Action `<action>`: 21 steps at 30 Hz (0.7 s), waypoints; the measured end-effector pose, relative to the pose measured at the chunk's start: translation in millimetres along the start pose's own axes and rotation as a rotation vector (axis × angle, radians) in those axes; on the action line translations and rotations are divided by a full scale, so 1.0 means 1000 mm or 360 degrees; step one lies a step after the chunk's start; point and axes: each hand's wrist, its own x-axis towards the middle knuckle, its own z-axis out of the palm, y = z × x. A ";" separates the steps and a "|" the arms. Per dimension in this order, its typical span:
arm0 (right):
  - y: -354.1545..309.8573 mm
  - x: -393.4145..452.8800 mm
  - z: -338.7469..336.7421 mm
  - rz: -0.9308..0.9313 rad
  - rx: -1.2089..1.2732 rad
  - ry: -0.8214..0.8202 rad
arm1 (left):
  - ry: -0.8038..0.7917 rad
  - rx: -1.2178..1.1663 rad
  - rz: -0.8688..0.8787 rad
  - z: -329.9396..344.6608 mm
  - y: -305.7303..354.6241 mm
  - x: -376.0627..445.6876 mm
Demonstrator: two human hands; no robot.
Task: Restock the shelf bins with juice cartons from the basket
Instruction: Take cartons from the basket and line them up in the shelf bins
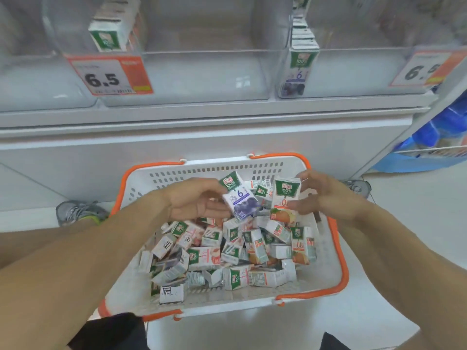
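basket (340,251): white with orange rim, on the floor below the shelf; loose pile of juice cartons (227,253) heaped inside, mixed flavours, lying at all angles.
left hand (194,200): fingers curled round a blueberry carton (241,200), held tilted above the pile.
right hand (326,195): an orange carton (285,195) is pinched between thumb and fingers, roughly upright, just beside the blueberry one.
step: two cartons judged lifted from the basket, not yet carried up to the bins.
shelf bins (202,79): clear plastic, above the basket. Left bin holds one carton at its back; middle bin looks bare; right bin has a row of blueberry cartons (298,69) along its left wall.
price tags (111,75): two seen, clipped to bin fronts.
risk, sorting: flavours are mixed in the basket; a carton could be dropped in the wrong bin if labels are not checked against the row already there.
risk, grip: right-hand pinch is light; the carton could slip during the lift.
risk, placement: the standing row could be toppled if a carton is pushed in at an angle.
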 end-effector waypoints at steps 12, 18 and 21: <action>-0.082 -0.013 0.054 -0.0445 0.0831 -0.0248 | 0.0294 0.0207 0.0409 0.027 0.085 -0.088; -0.134 -0.011 0.075 -0.0563 0.0968 -0.0224 | 0.0260 0.0448 0.0639 0.005 0.109 -0.124; -0.171 -0.006 0.083 -0.0649 0.0971 -0.0176 | 0.0408 0.0356 0.0765 -0.012 0.116 -0.138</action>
